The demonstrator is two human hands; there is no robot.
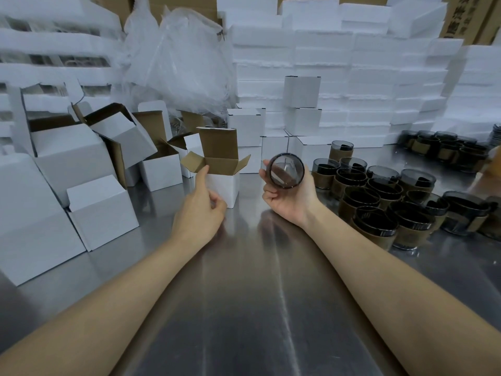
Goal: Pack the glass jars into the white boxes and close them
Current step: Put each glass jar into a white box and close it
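White empty boxes [81,153] with raised flaps are heaped to the left of the open white box [223,187]. That box stands upright on the steel bench [244,294], its brown-lined lid up and its side flaps spread. The left hand [199,210] is at the box's near left corner. Its index finger is straight and touches the left flap, while the other fingers [217,200] curl loosely and hold nothing. Just right of the box and apart from it, the right hand [291,198] holds a smoky glass jar [285,170] above the bench, with its fingers wrapped round the jar's side and one round end facing the camera. Behind and right of the box, closed white boxes [302,104] are stacked. Further right, more jars [379,210] in brown sleeves stand clustered.
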